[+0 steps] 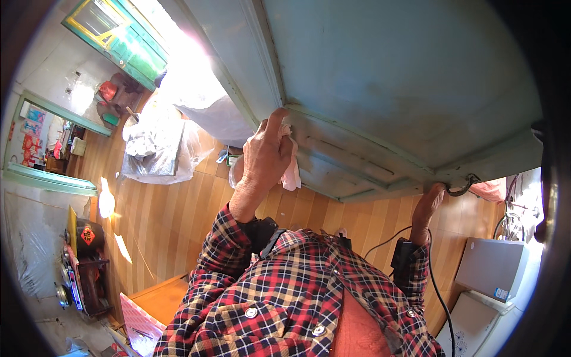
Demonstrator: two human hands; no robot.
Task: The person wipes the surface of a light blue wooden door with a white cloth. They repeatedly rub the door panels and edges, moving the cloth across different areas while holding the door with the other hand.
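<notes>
Before me stands a pale blue-green painted door with raised panel frames, dark smudges and a curved metal handle near its edge. My left hand holds a pinkish-white cloth against the door's framing, forefinger stretched to a panel corner. At the door's edge beside the handle, my right hand rests with its fingertips partly hidden behind the door; it seems to grip the edge.
A plastic-covered table stands at the left, with an orange wooden piece of furniture lower down. A dark cable hangs by my right arm. Grey and white appliances stand at the right.
</notes>
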